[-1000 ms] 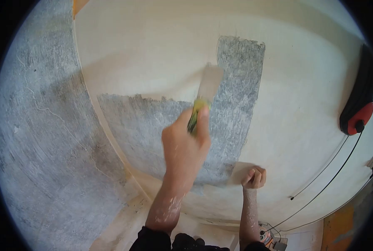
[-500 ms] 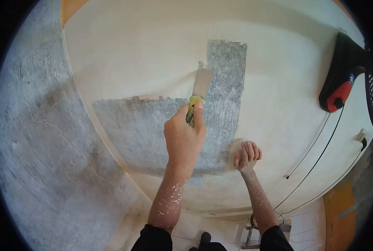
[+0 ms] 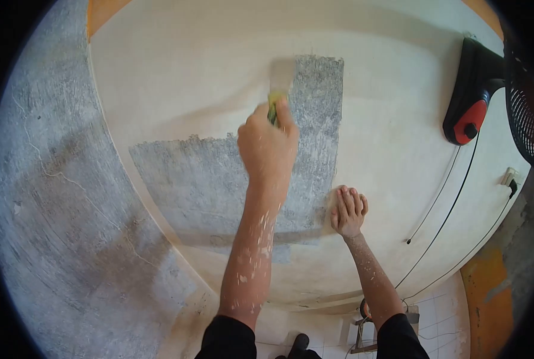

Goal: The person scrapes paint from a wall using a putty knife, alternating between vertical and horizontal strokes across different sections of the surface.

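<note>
My left hand (image 3: pixel 268 140) is wrapped round the green and yellow handle of a scraper (image 3: pixel 282 76), whose wide blade points up the wall. The blade, slightly blurred, lies over cream paint along the upper left edge of a bare grey patch (image 3: pixel 318 113). Lower and to the right, my right hand (image 3: pixel 349 210) rests on the cream wall (image 3: pixel 392 149) beside the patch's right edge, fingers extended and holding nothing. Pale flecks cover both forearms.
A black and red wall fan (image 3: pixel 473 116) with hanging cords is at the right, near a socket with a plug (image 3: pixel 510 179). A rough grey wall (image 3: pixel 69 197) stands at the left. Below are a small stand (image 3: pixel 365 338), a tiled floor and a dark foot.
My left hand and the scraper have moved up the wall. My right hand's fingers now lie flatter against it. The view has shifted slightly, and the fan appears further left.
</note>
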Motion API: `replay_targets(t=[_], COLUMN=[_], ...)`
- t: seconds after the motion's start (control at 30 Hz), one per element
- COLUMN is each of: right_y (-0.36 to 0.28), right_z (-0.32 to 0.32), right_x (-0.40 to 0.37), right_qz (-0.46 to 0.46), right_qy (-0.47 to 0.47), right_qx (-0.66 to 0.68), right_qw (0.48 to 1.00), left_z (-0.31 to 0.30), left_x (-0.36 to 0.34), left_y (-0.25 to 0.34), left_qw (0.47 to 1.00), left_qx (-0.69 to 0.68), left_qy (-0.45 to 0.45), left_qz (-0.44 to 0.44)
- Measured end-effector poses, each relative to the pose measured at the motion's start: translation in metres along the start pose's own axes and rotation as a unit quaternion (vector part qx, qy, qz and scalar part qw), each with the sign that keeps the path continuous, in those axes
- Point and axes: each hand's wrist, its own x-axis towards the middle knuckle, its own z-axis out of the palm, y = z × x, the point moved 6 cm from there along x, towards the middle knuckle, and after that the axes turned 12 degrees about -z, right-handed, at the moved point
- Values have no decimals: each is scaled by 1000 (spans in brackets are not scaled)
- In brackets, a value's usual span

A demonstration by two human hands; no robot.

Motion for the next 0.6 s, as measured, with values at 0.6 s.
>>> replay_targets(t=[0.6], right_y=[-1], right_z=[0], right_x=[0], right_qz=[2], right_qy=[-1], right_qx=[0], right_qw=[1000], left_z=[3], left_x=[-29], left_y=[-26], left_qw=[999], left_qx=[45], left_qy=[-20], left_qz=[-1])
